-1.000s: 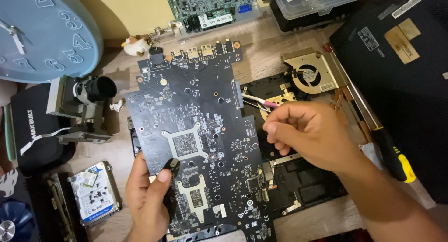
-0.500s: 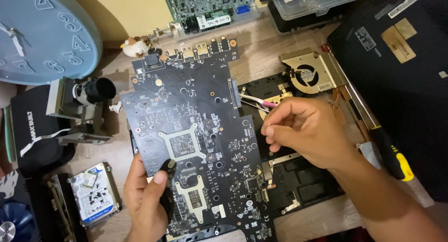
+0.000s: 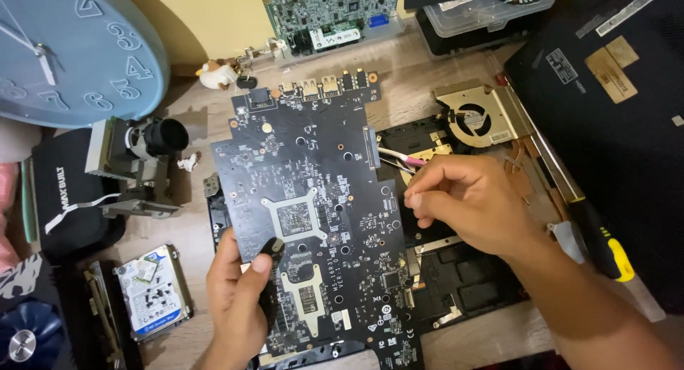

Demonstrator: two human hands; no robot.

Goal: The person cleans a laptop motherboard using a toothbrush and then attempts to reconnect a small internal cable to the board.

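Observation:
A large black laptop motherboard (image 3: pixel 317 192) is held tilted above an opened laptop base (image 3: pixel 463 284) on the wooden desk. My left hand (image 3: pixel 239 299) grips the board's lower left edge, thumb on top. My right hand (image 3: pixel 470 202) hovers at the board's right edge with fingertips pinched together beside thin wires and a pink connector (image 3: pixel 412 160); whether it holds anything is hidden. A brass-coloured cooling fan (image 3: pixel 477 117) with copper heat pipes lies just beyond the right hand.
A blue wall clock (image 3: pixel 71 49) leans at top left. A small lens-and-metal assembly (image 3: pixel 139 160), a hard drive (image 3: pixel 153 291), a green circuit board (image 3: pixel 331 13), a yellow-handled screwdriver (image 3: pixel 605 245) and a black laptop cover (image 3: pixel 613 92) surround the work.
The motherboard has shifted slightly toward the far side of the desk. My right hand stays pinched at the board's right edge; my left hand keeps its grip.

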